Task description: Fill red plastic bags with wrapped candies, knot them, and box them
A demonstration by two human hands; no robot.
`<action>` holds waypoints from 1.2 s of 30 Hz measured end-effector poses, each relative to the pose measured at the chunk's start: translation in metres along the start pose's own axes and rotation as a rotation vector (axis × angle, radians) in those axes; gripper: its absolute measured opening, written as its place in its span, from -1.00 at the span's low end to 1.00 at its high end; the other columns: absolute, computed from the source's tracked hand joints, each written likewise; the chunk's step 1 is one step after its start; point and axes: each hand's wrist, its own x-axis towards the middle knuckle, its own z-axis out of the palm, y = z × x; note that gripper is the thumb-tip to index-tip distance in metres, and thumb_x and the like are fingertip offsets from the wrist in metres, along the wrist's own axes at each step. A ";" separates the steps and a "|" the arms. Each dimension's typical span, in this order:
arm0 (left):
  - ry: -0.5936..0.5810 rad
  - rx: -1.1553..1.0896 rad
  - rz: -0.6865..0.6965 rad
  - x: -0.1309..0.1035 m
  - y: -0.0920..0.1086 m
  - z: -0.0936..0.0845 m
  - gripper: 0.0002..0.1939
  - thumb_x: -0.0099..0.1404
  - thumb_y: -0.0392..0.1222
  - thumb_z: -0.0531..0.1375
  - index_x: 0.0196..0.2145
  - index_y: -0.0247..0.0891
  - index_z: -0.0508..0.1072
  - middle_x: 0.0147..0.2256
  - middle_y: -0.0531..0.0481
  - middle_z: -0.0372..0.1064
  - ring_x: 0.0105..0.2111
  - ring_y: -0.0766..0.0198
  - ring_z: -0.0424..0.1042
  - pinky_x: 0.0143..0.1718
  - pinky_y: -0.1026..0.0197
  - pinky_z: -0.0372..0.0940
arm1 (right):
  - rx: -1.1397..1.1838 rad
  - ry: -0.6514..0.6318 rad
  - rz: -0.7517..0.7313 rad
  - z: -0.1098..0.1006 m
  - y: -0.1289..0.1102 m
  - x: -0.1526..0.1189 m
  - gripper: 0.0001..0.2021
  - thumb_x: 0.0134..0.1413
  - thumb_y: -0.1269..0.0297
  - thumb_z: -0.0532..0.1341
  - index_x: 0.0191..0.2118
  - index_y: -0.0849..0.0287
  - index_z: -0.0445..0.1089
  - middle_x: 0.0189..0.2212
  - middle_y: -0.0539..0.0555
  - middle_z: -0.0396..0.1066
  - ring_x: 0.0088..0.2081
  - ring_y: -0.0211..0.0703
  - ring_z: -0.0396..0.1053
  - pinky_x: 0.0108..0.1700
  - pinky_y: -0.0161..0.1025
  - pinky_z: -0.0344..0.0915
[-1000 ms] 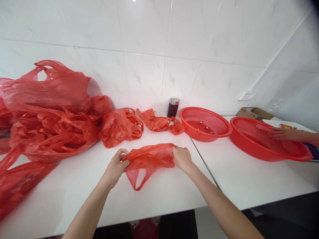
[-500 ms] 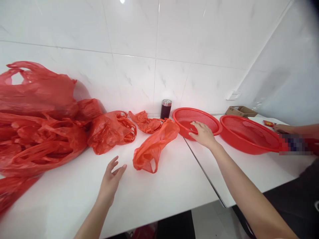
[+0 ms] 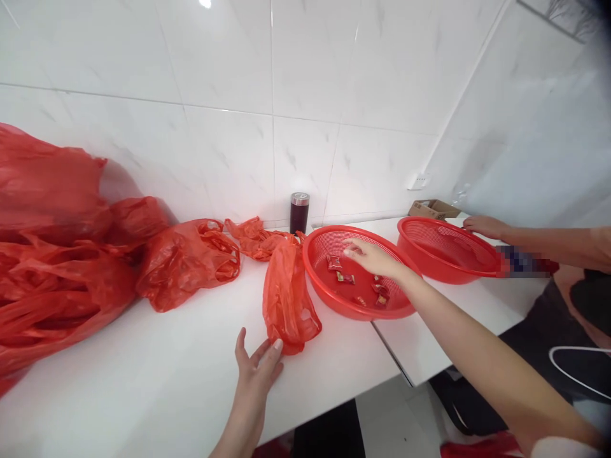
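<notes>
My right hand (image 3: 375,257) hangs over a red plastic basket (image 3: 329,300) with mesh sides, its fingers loosely apart and nothing visible in them. Inside the basket lie several small wrapped snack packets (image 3: 346,278), mostly red. A thin red plastic bag (image 3: 286,292) lies on the table against the basket's left side. At the bag's near end is my left hand (image 3: 260,362), thumb and fingers spread; its fingertips are at the bag's edge, and I cannot tell whether they touch it.
Filled red bags (image 3: 52,273) pile up at the left, with a smaller red bag (image 3: 186,261) beside them. A dark tumbler (image 3: 299,213) stands by the wall. At right, another person's hand (image 3: 487,226) is at a second red basket (image 3: 443,270). Behind it sits a cardboard box (image 3: 433,208).
The near basket has come closer, and its packets now show. My left hand has moved right to the bag, which lies more upright in view. The other person's hand has shifted toward the far basket's rim.
</notes>
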 end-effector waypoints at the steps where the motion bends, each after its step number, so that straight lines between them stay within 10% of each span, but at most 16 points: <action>1: 0.003 0.004 -0.002 -0.001 0.000 0.000 0.05 0.08 0.16 0.34 0.31 0.21 -0.27 0.12 -0.25 0.22 -0.05 0.06 0.48 0.04 -0.09 0.30 | -0.048 0.006 0.042 -0.004 0.010 0.008 -0.55 0.20 0.06 0.14 0.16 0.09 0.31 0.08 0.19 0.39 0.02 0.04 0.40 0.01 -0.04 0.31; 5: 0.074 0.255 0.299 0.000 0.003 0.008 0.02 0.10 0.15 0.31 0.33 0.05 -0.22 0.18 -0.30 0.11 0.14 -0.08 0.27 0.08 -0.17 0.24 | -0.131 -0.131 0.082 0.006 0.034 0.034 -0.41 0.03 0.08 0.31 0.18 0.15 0.31 0.18 0.26 0.28 0.12 0.14 0.31 0.10 0.02 0.24; 10: 0.044 0.982 0.853 0.023 0.030 0.037 -0.52 0.21 0.06 0.22 0.08 -0.04 0.37 0.33 -0.18 -0.21 0.31 -0.22 -0.15 0.17 -0.26 0.08 | -0.216 -0.313 0.088 0.044 0.018 0.052 -0.24 -0.04 -0.09 0.31 0.27 0.08 0.19 0.34 0.24 -0.01 0.27 0.23 0.06 0.19 0.09 0.10; 15: -0.026 1.297 0.668 0.057 0.058 0.012 -0.51 0.25 -0.27 0.09 0.15 -0.14 0.33 0.29 -0.19 0.03 0.07 -0.19 0.32 -0.01 -0.20 0.29 | -0.259 -0.603 0.114 0.031 0.014 0.025 -0.16 -0.23 -0.30 0.30 0.18 0.04 0.33 0.28 0.21 0.12 0.15 0.28 0.24 0.06 0.03 0.25; 20: -0.127 0.658 0.356 0.044 0.061 -0.049 -0.39 0.25 -0.07 0.13 0.24 -0.10 0.16 0.20 -0.18 0.20 -0.10 0.04 0.47 -0.18 0.06 0.42 | -0.179 -0.758 0.230 -0.003 0.034 -0.026 0.05 -0.18 -0.36 0.22 0.39 -0.07 -0.16 0.31 0.28 -0.01 -0.20 0.03 0.47 -0.29 -0.13 0.39; 24: -0.130 0.412 0.211 0.015 0.046 -0.054 -0.29 0.23 0.04 0.16 0.29 -0.01 0.04 0.24 -0.23 0.10 -0.02 0.00 0.43 -0.18 0.04 0.42 | -0.278 -0.690 0.336 0.001 0.041 -0.039 0.07 -0.18 -0.33 0.24 0.39 -0.22 -0.31 0.40 0.24 -0.49 -0.14 0.06 0.45 -0.27 -0.10 0.37; 30: -0.047 0.648 0.449 0.008 0.032 -0.044 -0.30 0.25 -0.01 0.16 0.29 0.09 -0.01 0.30 -0.14 -0.11 0.24 -0.06 0.11 0.10 -0.14 0.24 | -0.517 -0.675 0.250 0.024 0.031 -0.040 -0.16 -0.08 -0.12 0.25 0.33 -0.29 -0.06 0.25 0.23 -0.02 0.06 0.38 0.24 -0.29 -0.05 0.32; 36: 0.083 1.055 0.873 0.046 0.084 -0.038 -0.34 0.16 0.03 0.26 0.20 -0.04 0.22 0.35 -0.19 -0.33 0.34 -0.17 -0.26 0.24 -0.28 -0.06 | -0.526 -0.629 0.178 0.020 0.043 -0.039 -0.48 -0.12 0.05 0.30 0.04 -0.05 0.34 -0.07 0.18 0.19 -0.03 0.20 0.25 -0.22 -0.11 0.25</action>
